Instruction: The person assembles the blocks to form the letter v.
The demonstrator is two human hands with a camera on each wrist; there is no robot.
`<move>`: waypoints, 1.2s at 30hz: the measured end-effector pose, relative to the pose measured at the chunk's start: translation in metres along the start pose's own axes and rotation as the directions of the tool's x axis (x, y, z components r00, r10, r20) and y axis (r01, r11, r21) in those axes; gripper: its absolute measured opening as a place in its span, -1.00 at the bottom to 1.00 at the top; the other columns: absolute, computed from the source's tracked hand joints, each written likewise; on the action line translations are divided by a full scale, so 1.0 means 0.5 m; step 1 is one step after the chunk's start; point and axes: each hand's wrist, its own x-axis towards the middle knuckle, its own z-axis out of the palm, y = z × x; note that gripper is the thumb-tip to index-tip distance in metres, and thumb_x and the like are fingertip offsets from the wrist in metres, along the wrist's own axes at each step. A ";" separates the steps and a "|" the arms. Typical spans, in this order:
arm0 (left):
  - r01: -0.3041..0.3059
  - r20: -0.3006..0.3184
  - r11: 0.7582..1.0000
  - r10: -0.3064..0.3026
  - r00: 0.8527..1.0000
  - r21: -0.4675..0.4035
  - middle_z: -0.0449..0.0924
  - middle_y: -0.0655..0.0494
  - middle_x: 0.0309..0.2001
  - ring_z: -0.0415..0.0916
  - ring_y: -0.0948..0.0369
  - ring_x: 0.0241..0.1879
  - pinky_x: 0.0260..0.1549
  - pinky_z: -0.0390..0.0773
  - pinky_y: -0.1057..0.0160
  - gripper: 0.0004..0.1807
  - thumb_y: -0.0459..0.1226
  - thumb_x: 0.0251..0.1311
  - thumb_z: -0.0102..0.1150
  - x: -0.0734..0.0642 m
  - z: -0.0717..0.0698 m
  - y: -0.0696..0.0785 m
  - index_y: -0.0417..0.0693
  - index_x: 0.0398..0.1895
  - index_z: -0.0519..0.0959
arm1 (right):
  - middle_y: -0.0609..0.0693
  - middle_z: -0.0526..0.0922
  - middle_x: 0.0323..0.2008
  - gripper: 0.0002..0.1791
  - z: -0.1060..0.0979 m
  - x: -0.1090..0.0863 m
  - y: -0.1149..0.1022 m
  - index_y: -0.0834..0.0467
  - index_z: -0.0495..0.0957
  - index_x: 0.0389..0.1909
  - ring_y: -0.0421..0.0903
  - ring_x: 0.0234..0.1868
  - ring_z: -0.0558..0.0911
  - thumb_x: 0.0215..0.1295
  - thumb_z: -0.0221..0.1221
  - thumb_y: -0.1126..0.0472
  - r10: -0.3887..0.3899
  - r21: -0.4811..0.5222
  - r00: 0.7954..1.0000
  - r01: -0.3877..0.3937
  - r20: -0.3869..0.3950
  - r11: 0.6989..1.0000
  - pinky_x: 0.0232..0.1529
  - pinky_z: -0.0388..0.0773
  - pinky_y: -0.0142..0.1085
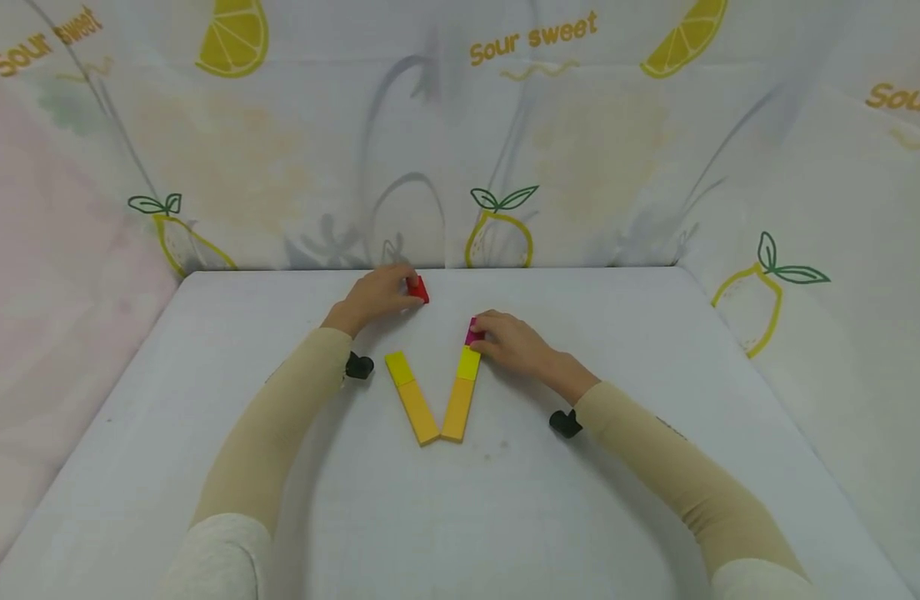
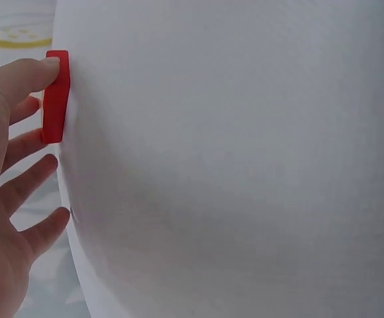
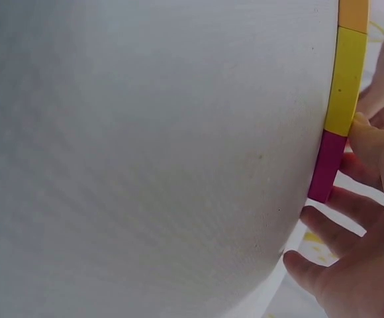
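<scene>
My left hand [image 1: 381,293] is at the far side of the table and pinches a red block [image 1: 418,289]. In the left wrist view the thumb lies on the near face of the red block [image 2: 56,99], with fingertips behind it and the other fingers spread. My right hand [image 1: 516,342] holds a small magenta block [image 1: 472,333] between thumb and fingers. That magenta block [image 3: 326,167] touches the end of a yellow block [image 3: 346,83], as the right wrist view shows. Below that yellow block [image 1: 468,364] an orange block [image 1: 457,410] continues the slanted row.
Left of that row, a second yellow block [image 1: 400,367] and orange block [image 1: 418,412] form another slanted row. The two rows meet at the near end in a V shape. A white cloth covers the table [image 1: 580,517]; a lemon-print curtain [image 1: 602,167] hangs behind.
</scene>
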 end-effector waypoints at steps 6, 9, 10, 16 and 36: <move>0.030 -0.019 0.999 -0.031 0.999 -0.044 0.60 0.08 -0.06 0.45 0.06 -0.10 0.01 0.51 0.05 -0.66 -0.02 0.19 0.34 -0.009 -0.007 -0.007 0.05 -0.08 0.52 | 0.06 0.59 0.16 -0.64 -0.002 0.005 -0.007 0.16 0.55 0.13 -0.01 0.17 0.56 0.40 0.20 0.10 -0.004 -0.006 1.000 0.004 0.001 1.000 0.32 0.47 -0.15; 0.035 -0.024 0.997 -0.037 0.999 -0.063 0.60 0.08 -0.03 0.44 0.06 -0.09 0.03 0.51 0.04 -0.65 -0.01 0.18 0.34 -0.016 -0.011 -0.012 0.06 -0.08 0.53 | 0.06 0.60 0.16 -0.64 -0.003 0.008 -0.010 0.16 0.55 0.13 -0.01 0.17 0.56 0.40 0.20 0.10 -0.008 -0.012 1.000 0.008 0.000 1.000 0.32 0.47 -0.15; 0.035 -0.025 0.997 -0.037 0.999 -0.068 0.60 0.09 -0.03 0.44 0.06 -0.08 0.04 0.51 0.04 -0.65 -0.01 0.18 0.34 -0.018 -0.012 -0.014 0.06 -0.08 0.53 | 0.06 0.60 0.16 -0.65 -0.004 0.009 -0.011 0.16 0.55 0.12 0.00 0.17 0.56 0.40 0.20 0.10 -0.008 -0.014 1.000 0.008 0.002 1.000 0.32 0.46 -0.15; 0.043 -0.026 0.996 -0.045 0.999 -0.078 0.59 0.11 -0.04 0.44 0.07 -0.03 0.07 0.51 0.04 -0.65 -0.01 0.16 0.35 -0.031 -0.018 -0.026 0.07 -0.09 0.54 | 0.06 0.60 0.15 -0.64 -0.001 0.016 -0.015 0.16 0.55 0.12 0.00 0.16 0.56 0.41 0.19 0.09 -0.016 -0.017 1.000 0.016 0.008 1.000 0.33 0.46 -0.15; 0.027 -0.037 0.995 -0.031 0.999 -0.098 0.62 0.17 -0.07 0.46 0.10 -0.01 0.07 0.48 0.04 -0.67 0.03 0.13 0.36 -0.081 -0.008 -0.021 0.15 -0.13 0.55 | 0.10 0.62 0.11 -0.69 0.004 -0.001 -0.002 0.21 0.58 0.05 0.02 0.12 0.58 0.40 0.20 0.13 -0.042 -0.012 0.999 0.042 -0.022 0.999 0.29 0.48 -0.10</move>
